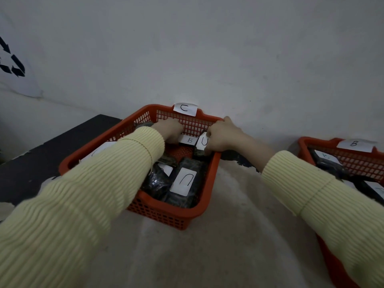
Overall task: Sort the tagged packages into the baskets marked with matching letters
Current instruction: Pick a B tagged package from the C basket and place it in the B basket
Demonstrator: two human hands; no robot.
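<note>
I am leaning over the C basket (68, 166), its B twin (302, 143) waiting at three o'clock. My left hand (169, 129) is closing on the misfiled B package (188, 140); my right hand (223, 136) is pinching a C package (202, 144) aside at twelve.

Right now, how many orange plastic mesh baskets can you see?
2. The orange plastic mesh basket tagged C sits centre, against the wall, with both hands inside it. The orange plastic mesh basket tagged B is at the right edge, partly cut off. Others may lie out of frame.
</note>
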